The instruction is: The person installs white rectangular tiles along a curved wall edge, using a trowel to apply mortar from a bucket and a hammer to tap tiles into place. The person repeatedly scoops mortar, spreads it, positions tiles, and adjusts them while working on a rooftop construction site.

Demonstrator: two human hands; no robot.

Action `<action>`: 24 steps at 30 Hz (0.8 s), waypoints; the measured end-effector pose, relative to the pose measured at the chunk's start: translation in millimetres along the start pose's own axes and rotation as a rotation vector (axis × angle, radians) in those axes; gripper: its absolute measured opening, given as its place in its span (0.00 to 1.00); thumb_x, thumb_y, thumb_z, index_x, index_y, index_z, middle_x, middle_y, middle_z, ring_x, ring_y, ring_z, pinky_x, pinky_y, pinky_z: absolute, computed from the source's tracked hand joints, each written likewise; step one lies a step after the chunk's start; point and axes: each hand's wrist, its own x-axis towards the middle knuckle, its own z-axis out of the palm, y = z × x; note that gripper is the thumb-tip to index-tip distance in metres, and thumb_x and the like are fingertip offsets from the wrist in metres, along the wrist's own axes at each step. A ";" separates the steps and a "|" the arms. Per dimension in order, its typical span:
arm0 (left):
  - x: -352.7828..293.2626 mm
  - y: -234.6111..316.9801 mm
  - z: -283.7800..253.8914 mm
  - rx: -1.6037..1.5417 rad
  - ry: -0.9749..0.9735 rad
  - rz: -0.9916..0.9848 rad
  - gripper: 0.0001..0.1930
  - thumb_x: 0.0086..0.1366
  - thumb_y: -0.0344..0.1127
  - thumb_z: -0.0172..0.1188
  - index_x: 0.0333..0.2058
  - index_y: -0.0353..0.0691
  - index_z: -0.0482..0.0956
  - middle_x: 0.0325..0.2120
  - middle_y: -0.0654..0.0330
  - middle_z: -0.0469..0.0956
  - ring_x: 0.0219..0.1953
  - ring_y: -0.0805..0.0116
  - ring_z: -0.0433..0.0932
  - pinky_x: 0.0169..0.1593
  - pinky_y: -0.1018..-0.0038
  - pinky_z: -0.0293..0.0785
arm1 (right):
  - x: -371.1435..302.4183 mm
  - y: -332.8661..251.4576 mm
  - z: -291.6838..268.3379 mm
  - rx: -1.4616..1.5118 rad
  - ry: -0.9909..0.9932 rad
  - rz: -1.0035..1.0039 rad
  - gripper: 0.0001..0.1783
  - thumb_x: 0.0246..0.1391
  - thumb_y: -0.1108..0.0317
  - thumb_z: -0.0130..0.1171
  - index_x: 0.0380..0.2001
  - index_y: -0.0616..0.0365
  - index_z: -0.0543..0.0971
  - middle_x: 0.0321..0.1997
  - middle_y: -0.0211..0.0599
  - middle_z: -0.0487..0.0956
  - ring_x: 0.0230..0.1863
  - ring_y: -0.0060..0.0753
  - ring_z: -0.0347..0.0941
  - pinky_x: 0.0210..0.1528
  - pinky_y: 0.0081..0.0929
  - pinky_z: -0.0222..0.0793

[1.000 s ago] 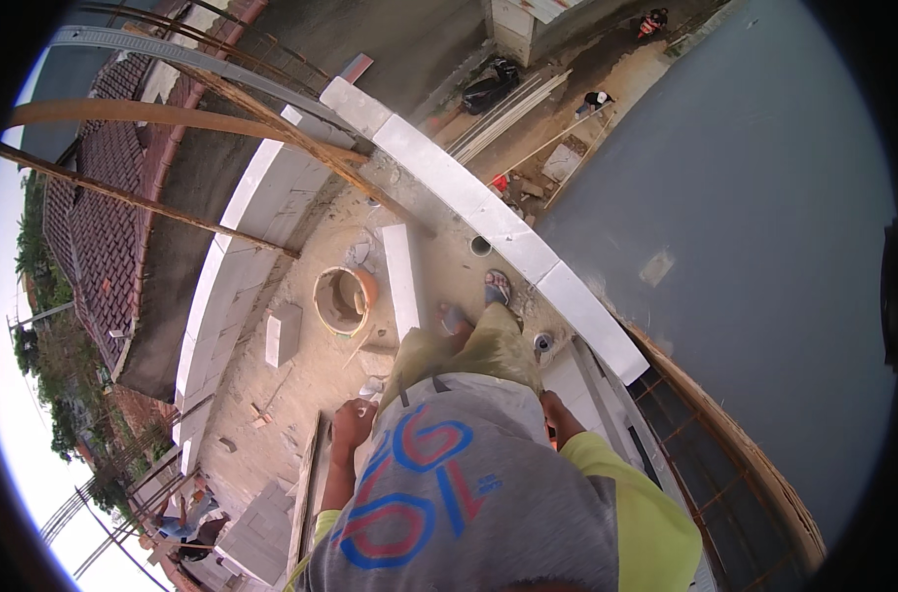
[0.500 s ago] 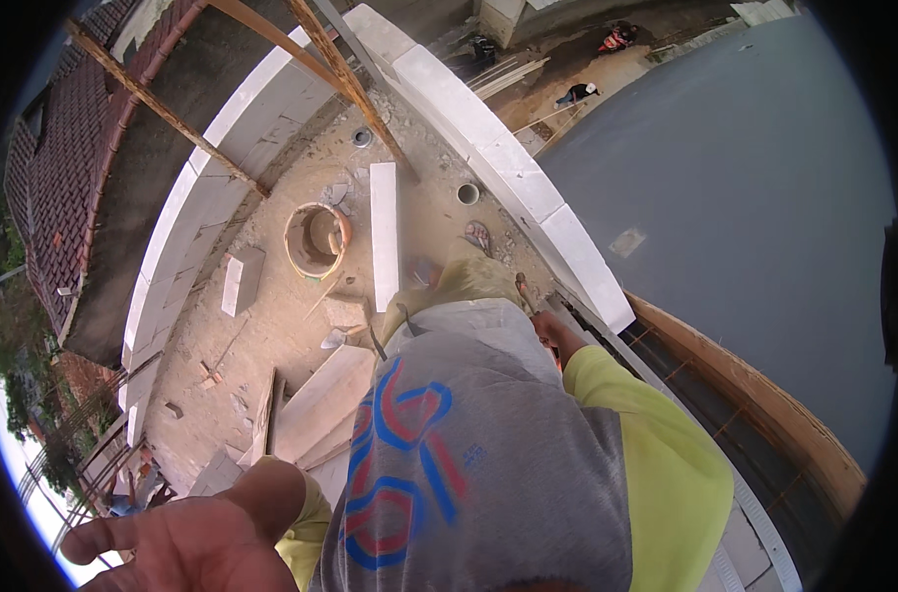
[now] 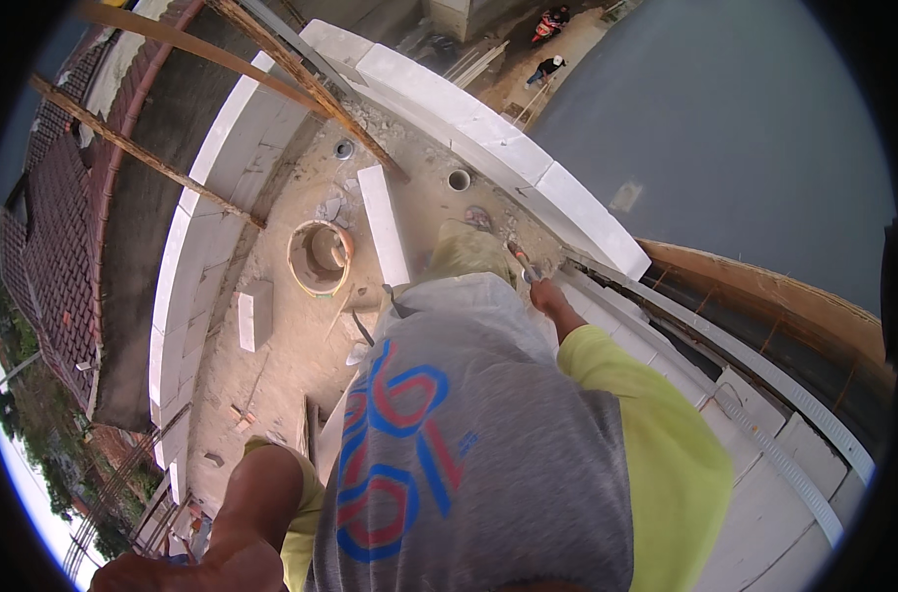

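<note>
Where wall blocks [image 3: 577, 212] run, right hand [image 3: 545, 294] (seemingly) grips tool [image 3: 521, 262].

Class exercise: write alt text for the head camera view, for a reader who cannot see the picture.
Seen from above, a person in a grey and yellow shirt stands on a dusty concrete floor, the right hand by a low wall of white blocks holding an orange-handled tool, the left hand raised near the lens. A round bucket and a loose white block lie on the floor.
</note>
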 end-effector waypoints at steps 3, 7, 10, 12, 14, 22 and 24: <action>14.7 -1.5 -25.0 -0.141 -0.257 -0.103 0.47 0.79 0.45 0.60 0.85 0.63 0.39 0.86 0.59 0.25 0.85 0.44 0.32 0.85 0.46 0.34 | -23.4 -33.1 -37.2 0.307 0.072 0.324 0.30 0.74 0.46 0.49 0.56 0.67 0.76 0.57 0.71 0.83 0.61 0.75 0.80 0.63 0.60 0.74; 14.7 -109.1 22.7 -0.214 -0.078 -0.037 0.34 0.77 0.66 0.47 0.78 0.82 0.51 0.86 0.73 0.30 0.86 0.55 0.28 0.83 0.35 0.32 | -6.9 -19.3 -47.1 0.362 0.046 0.309 0.29 0.72 0.51 0.55 0.62 0.66 0.71 0.58 0.71 0.83 0.62 0.71 0.80 0.65 0.61 0.73; -8.7 -186.3 75.3 -0.196 0.099 -0.022 0.28 0.76 0.73 0.43 0.71 0.85 0.64 0.81 0.79 0.41 0.83 0.63 0.34 0.80 0.34 0.37 | 17.9 -9.6 -53.4 0.355 0.036 0.264 0.29 0.70 0.54 0.59 0.64 0.63 0.69 0.58 0.68 0.83 0.62 0.70 0.80 0.63 0.61 0.74; -37.6 -268.4 84.9 -0.113 -0.021 -0.263 0.23 0.76 0.61 0.52 0.65 0.67 0.72 0.72 0.68 0.58 0.76 0.61 0.52 0.76 0.44 0.50 | 23.8 -5.9 -67.3 0.317 0.052 0.270 0.28 0.70 0.54 0.60 0.64 0.60 0.69 0.58 0.66 0.84 0.61 0.69 0.80 0.62 0.60 0.75; -69.2 -367.2 109.6 0.022 -0.179 -0.626 0.19 0.77 0.49 0.62 0.60 0.49 0.80 0.63 0.57 0.75 0.70 0.58 0.69 0.73 0.55 0.62 | 27.9 -10.0 -83.9 0.316 0.014 0.267 0.28 0.70 0.55 0.60 0.65 0.57 0.70 0.57 0.63 0.85 0.60 0.68 0.81 0.61 0.61 0.76; -215.3 -661.8 297.7 0.458 -1.095 -0.377 0.22 0.72 0.49 0.69 0.60 0.50 0.86 0.52 0.53 0.88 0.57 0.50 0.84 0.60 0.55 0.80 | 66.6 8.1 -83.7 0.261 0.116 0.096 0.27 0.70 0.59 0.60 0.68 0.52 0.72 0.50 0.58 0.87 0.53 0.65 0.84 0.56 0.60 0.79; -225.4 -690.7 335.5 0.455 -1.266 -0.331 0.23 0.71 0.51 0.69 0.61 0.52 0.86 0.51 0.55 0.88 0.58 0.52 0.84 0.61 0.55 0.79 | 75.9 11.4 -88.6 0.275 0.136 0.086 0.27 0.69 0.59 0.60 0.68 0.52 0.73 0.49 0.58 0.87 0.52 0.63 0.85 0.55 0.59 0.80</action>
